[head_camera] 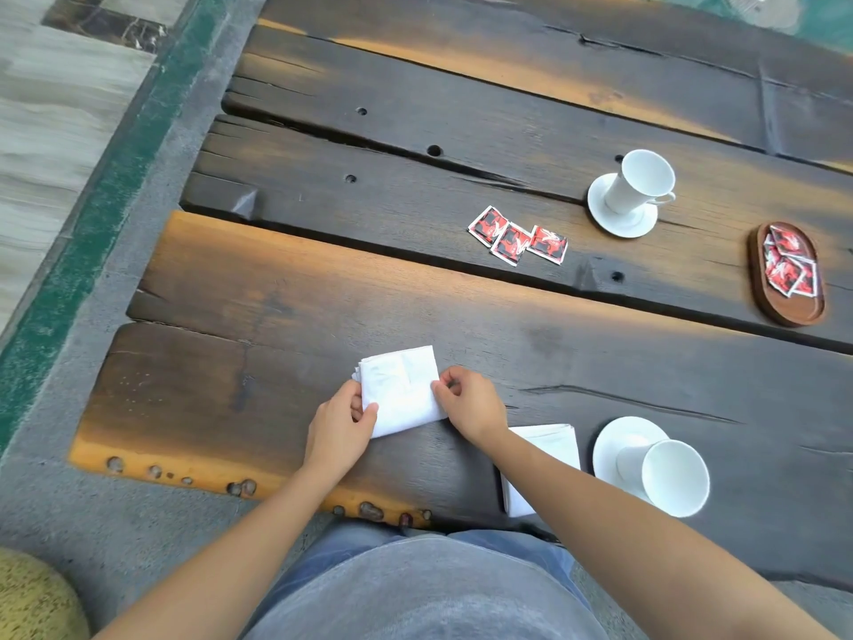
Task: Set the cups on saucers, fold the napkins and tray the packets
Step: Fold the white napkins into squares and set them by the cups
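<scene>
You are at napkin step: left hand (340, 420) and right hand (468, 401) pinch opposite edges of napkin (399, 390) near counter (277, 288) front edge. Cups sit on saucers. Next: finish fold, press crease, then move loose packets (517, 238) to tray (766, 302) at right edge.

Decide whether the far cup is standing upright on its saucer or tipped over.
Upright: the far cup stands on its base in the saucer, open mouth up. Its lean looks like wide-angle distortion.
</scene>
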The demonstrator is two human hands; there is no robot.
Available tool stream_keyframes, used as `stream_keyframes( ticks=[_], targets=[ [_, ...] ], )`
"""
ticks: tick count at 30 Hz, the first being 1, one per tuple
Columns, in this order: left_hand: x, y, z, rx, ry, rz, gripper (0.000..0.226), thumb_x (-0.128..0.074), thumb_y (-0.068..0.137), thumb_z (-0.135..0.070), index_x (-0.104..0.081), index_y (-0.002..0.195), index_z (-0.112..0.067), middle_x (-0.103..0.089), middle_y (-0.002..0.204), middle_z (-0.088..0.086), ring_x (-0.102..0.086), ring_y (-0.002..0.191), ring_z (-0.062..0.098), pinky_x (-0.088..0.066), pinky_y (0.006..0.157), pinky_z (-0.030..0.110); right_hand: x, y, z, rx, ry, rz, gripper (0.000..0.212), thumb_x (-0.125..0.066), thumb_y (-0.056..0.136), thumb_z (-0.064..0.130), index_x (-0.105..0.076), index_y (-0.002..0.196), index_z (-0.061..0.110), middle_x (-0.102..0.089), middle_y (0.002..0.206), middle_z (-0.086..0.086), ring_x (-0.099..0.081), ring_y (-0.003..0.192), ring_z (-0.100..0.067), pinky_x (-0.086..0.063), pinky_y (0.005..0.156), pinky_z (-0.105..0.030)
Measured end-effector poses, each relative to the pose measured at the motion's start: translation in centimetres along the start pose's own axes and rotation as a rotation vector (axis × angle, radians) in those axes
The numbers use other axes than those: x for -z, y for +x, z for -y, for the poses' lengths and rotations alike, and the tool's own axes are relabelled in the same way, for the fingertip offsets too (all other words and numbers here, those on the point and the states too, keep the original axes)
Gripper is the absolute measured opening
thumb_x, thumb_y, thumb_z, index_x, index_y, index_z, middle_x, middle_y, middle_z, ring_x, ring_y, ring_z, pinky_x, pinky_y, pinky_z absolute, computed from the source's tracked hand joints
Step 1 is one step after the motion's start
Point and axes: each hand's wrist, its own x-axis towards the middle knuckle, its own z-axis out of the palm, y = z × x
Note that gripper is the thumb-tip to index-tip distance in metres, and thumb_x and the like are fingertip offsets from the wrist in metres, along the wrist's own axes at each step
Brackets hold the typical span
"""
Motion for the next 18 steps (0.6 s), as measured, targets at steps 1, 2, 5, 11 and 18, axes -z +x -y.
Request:
stream_keyframes(
  ticks=[1, 2, 5, 11, 18],
  targets=[
    [0.0, -0.1, -0.1, 0.014, -0.001, 0.0, 0.012, -0.058, 0.085, -0.024, -0.052, 0.092, -0.017, -0.064, 0.08, -0.002, -0.061, 0.08, 0.021, -0.048, 0.066, 0.036, 0.0, 0.1, 0.1, -0.005, 0.007, -0.002, 0.019, -0.054, 0.086, 0.039, -0.059, 0.079, 0.022, -0.058, 0.068, 0.008, -0.055, 0.07, -0.016, -0.038, 0.059, -0.027],
    [0.1, -0.1, -0.2, 0.024, 0.011, -0.004, 0.016, -0.058, 0.084, -0.024, -0.049, 0.097, -0.018, -0.064, 0.081, -0.002, -0.061, 0.081, 0.022, -0.048, 0.068, 0.036, 0.1, 0.1, 0.2, -0.009, 0.014, -0.001, 0.019, -0.055, 0.085, 0.039, -0.06, 0.077, 0.022, -0.058, 0.067, 0.008, -0.055, 0.069, -0.015, -0.04, 0.06, -0.027],
    [0.2, 0.0, -0.5, 0.027, 0.097, -0.015, 0.041, -0.06, 0.082, -0.025, -0.04, 0.116, -0.018, -0.065, 0.085, -0.005, -0.063, 0.09, 0.024, -0.044, 0.08, 0.037, 0.0, 0.2, 0.0, 0.002, 0.039, -0.002, 0.017, -0.06, 0.082, 0.038, -0.061, 0.077, 0.023, -0.06, 0.07, 0.007, -0.058, 0.072, -0.015, -0.046, 0.064, -0.031],
    [0.3, -1.2, 0.3, -0.383, 0.548, -0.236, 0.088, -0.074, 0.068, -0.039, -0.03, 0.142, -0.018, -0.035, 0.144, 0.007, -0.036, 0.125, 0.026, -0.027, 0.1, 0.045, 1.0, -0.3, -1.3, 0.545, -0.277, -0.159, 0.037, -0.057, 0.086, 0.031, -0.05, 0.121, 0.024, -0.054, 0.12, 0.001, -0.05, 0.106, -0.021, -0.048, 0.083, -0.039],
    [-0.8, 0.3, 1.8, -0.449, 0.756, -0.009, 0.106, -0.077, 0.06, -0.054, -0.026, 0.142, -0.012, -0.033, 0.152, 0.006, -0.019, 0.139, 0.023, -0.036, 0.1, 0.059, 1.1, 1.1, -1.9, 0.805, -0.798, 0.048, 0.06, -0.042, 0.097, 0.036, -0.019, 0.15, 0.02, -0.017, 0.159, 0.004, -0.017, 0.146, -0.028, -0.016, 0.111, -0.061]
  ],
)
